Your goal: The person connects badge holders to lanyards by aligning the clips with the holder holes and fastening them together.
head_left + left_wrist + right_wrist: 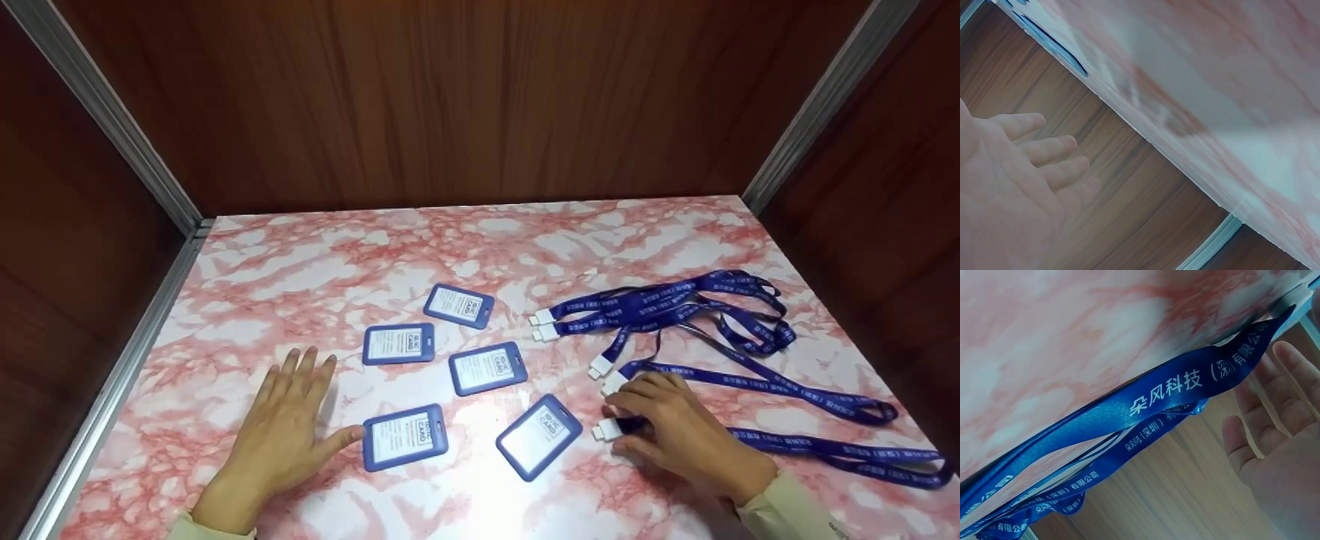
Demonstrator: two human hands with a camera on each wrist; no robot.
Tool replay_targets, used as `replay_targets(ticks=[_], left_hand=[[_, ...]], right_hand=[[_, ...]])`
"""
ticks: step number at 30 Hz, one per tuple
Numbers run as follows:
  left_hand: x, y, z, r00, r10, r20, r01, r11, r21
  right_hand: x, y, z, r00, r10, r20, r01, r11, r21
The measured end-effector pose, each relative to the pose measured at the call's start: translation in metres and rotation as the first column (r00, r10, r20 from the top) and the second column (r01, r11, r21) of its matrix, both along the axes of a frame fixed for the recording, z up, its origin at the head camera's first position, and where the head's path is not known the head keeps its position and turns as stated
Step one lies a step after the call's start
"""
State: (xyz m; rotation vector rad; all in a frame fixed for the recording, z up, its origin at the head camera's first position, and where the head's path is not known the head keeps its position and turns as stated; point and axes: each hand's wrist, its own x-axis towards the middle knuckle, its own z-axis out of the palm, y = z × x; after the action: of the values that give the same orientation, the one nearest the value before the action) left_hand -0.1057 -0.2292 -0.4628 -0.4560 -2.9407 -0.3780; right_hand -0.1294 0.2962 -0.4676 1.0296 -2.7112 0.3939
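Observation:
My left hand [289, 424] lies palm down with straight fingers. Its thumb tip is at the left edge of a blue card holder [405, 437]. In the left wrist view, its fingers [1053, 149] are spread loosely and hold nothing. Over the nearest blue lanyard [832, 446], my right hand [675, 427] has thumb and fingers curled around the strap just behind its white clip [607, 429]. The right wrist view shows the printed strap [1185, 385] running toward the fingers [1286, 382]; the exact contact is hidden at the frame's edge.
Several more card holders [487, 368] lie flat in the middle of the pink marbled table [337, 262]. Other lanyards [675, 304] lie bunched at the right, white clips pointing left. Brown wooden panels [465, 105] stand behind and at both sides.

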Motion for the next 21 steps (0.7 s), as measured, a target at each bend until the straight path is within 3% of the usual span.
replay_targets(ticks=[21], left_hand=[[0.002,0.020,-0.001,0.998,-0.051,0.021,0.050,0.998,0.036]], right_hand=[[0.000,-0.008,0.000,0.999,0.044,0.018,-0.044,0.999,-0.015]])
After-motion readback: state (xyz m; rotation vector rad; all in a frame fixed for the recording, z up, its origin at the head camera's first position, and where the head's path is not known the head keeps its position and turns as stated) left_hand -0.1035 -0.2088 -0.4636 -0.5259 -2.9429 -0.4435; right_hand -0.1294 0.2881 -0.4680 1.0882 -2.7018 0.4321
